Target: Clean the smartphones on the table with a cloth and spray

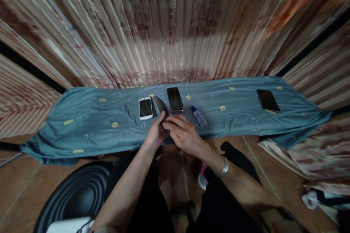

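My left hand [157,130] is closed around a dark smartphone [161,104], which it holds tilted above the front part of the cloth. My right hand [183,133] is bent over the lower end of that phone, its fingers pressed together there; whether something small is between them is hidden. Just left of the held phone lies a white-framed smartphone [146,108] with a darker one partly under it. Behind my hands is a stack of dark phones [175,99]. A clear bottle with a blue cap [199,116] lies to the right of my right hand.
A blue-green cloth [90,116] with yellow patterns covers the narrow table. Another dark phone [268,101] lies far right on it. Pleated curtains [175,25] hang behind and at both sides. A black round ridged object [79,193] stands on the floor at lower left.
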Tool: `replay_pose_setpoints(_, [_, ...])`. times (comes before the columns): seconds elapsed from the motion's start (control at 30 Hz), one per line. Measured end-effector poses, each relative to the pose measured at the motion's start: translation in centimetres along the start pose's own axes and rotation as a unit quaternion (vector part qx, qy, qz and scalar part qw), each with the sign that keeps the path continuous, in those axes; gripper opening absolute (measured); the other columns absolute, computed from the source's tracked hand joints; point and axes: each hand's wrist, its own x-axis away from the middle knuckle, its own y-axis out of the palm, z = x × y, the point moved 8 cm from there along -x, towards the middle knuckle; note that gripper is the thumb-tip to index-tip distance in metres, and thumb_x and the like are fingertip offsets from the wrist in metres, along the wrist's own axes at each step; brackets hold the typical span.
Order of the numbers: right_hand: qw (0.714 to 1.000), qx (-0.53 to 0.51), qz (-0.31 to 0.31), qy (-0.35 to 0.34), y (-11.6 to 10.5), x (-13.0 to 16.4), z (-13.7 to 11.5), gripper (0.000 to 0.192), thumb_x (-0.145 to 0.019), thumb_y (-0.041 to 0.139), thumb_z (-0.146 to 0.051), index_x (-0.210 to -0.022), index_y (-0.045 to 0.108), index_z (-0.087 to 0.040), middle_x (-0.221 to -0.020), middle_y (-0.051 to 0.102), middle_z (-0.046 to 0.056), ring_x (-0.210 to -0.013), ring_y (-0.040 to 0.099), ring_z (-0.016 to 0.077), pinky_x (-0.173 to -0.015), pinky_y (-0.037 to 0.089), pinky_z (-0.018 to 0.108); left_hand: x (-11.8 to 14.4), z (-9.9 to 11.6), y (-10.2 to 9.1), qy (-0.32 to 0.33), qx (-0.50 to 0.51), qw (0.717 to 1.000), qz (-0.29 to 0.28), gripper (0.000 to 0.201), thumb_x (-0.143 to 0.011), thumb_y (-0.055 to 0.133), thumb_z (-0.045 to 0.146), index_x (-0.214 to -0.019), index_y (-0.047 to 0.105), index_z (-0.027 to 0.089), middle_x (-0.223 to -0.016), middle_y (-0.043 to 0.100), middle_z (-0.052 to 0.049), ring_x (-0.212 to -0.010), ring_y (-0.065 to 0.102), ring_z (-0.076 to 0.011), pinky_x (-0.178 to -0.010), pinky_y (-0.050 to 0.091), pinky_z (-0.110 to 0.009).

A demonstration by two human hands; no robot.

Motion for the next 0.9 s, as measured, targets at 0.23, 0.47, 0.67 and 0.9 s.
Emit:
replay_pose_setpoints(0.23, [0.999, 0.036, -0.033, -0.019, 0.3, 0.5, 0.2, 0.031, -0.093, 0.044, -0.009, -0.112, 0.068, -0.015, -0.112, 0.066, 0.014, -0.108, 0.057, 0.0234, -0.095, 0.055, 0.042, 0.0, 0.7, -0.3, 0.018, 0.009, 1.0, 0.017, 0.009, -0.063, 0.076, 0.015, -0.065, 0.068, 0.012, -0.064, 0.068, 0.0, -0.058, 0.058, -0.0072, -0.057, 0.044, -0.017])
replay_pose_setpoints(0.47, [0.997, 0.058, -0.046, -0.032, 0.2, 0.6, 0.0, 0.03, -0.095, 0.044, -0.011, -0.113, 0.067, -0.016, -0.111, 0.066, 0.012, -0.11, 0.058, 0.0229, -0.093, 0.056, 0.041, 0.0, 0.3, -0.5, -0.008, 0.025, 0.999, 0.029, 0.012, -0.073, 0.072, 0.025, -0.073, 0.07, 0.014, -0.068, 0.07, -0.001, -0.06, 0.061, -0.0098, -0.062, 0.046, -0.02])
replay_pose_setpoints(0.67, [0.996, 0.07, -0.042, -0.048, -0.1, 0.4, -0.2, 0.028, -0.096, 0.044, -0.011, -0.11, 0.068, -0.012, -0.108, 0.067, 0.013, -0.107, 0.059, 0.0227, -0.093, 0.056, 0.038, -0.1, 0.0, -0.6, -0.039, 0.036, 0.998, 0.024, 0.024, -0.08, 0.066, 0.036, -0.076, 0.07, 0.013, -0.07, 0.071, -0.004, -0.062, 0.062, -0.0112, -0.062, 0.047, -0.021])
replay_pose_setpoints(0.9, [0.996, 0.069, -0.046, -0.015, 0.2, 0.6, 0.9, 0.03, -0.095, 0.045, -0.011, -0.115, 0.067, -0.017, -0.113, 0.067, 0.011, -0.109, 0.059, 0.0221, -0.095, 0.055, 0.04, -0.1, -0.2, -0.8, -0.021, 0.016, 0.999, 0.044, 0.015, -0.077, 0.07, 0.029, -0.076, 0.069, 0.014, -0.069, 0.071, -0.001, -0.06, 0.06, -0.0097, -0.06, 0.046, -0.02])
